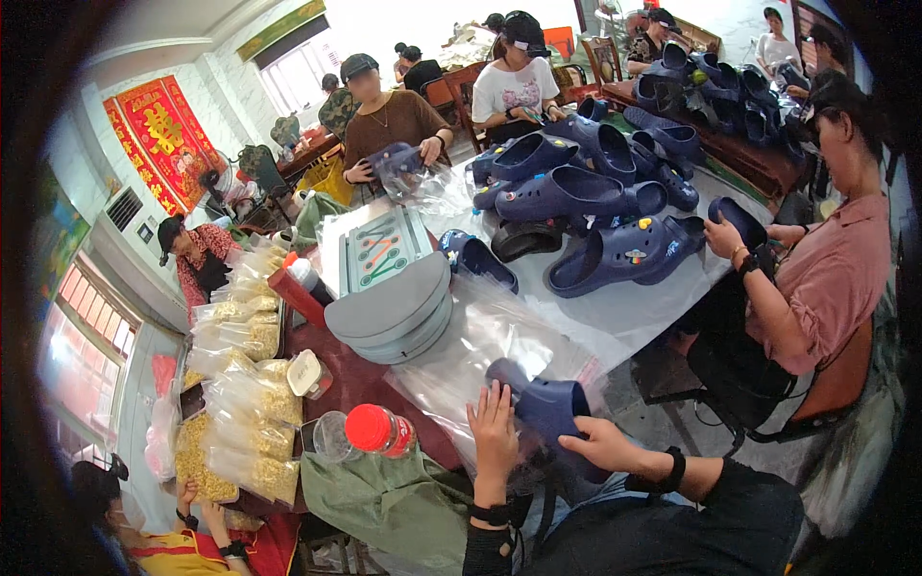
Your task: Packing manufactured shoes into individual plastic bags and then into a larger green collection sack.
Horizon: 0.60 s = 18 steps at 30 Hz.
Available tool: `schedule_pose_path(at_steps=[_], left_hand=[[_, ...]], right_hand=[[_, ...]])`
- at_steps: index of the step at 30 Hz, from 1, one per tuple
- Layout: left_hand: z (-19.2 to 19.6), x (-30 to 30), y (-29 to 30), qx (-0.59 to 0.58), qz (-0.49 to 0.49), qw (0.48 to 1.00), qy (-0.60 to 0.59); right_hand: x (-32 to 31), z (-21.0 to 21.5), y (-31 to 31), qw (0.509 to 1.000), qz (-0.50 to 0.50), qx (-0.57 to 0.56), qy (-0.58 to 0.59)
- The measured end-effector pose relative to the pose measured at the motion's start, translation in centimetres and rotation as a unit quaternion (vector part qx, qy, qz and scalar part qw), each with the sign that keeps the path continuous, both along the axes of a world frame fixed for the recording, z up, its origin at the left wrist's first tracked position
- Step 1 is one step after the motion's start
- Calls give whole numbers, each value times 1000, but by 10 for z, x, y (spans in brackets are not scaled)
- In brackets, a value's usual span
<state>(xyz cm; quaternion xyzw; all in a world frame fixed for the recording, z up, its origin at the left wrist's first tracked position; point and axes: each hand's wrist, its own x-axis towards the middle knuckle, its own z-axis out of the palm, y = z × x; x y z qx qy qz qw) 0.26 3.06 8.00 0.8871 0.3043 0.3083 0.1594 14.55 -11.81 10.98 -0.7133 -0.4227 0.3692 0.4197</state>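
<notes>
A dark blue clog (555,408) is held at the near edge of the bench (663,302). It is gripped by the right hand (607,447), half-curled; the left hand (494,432) is opened nearly flat alongside, contact unclear. Steady support is advised, loose plastic bags (490,312) being kept smooth. Space beyond is restricted by a red-lidded jar (379,429), a grey case (394,317) and heaped clogs (562,192).

Left hand (495,432) flat, back up, fingers extended toward the top of view, forearm (490,547) up from the lower edge. Right hand (612,449) reaches in leftward, fingers partly bent, closure unclear.
</notes>
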Motion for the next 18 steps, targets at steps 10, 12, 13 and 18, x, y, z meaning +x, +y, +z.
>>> schedule_pose_path(at_steps=[10, 12, 13, 18], left_hand=[[8, 0, 1, -4, -11, 1000, -6], [7, -2, 2, -3, -10, 1000, -5], [7, -3, 2, 3, -8, 1000, -13], [20, -3, -4, -10, -30, 998, -49]], right_hand=[[1, -18, 49, 991, -1, 81, 102], [1, -13, 58, 994, 3, 79, 81], [-1, -9, 61, 993, 5, 80, 82], [-6, -16, 65, 972, -14, 143, 187]])
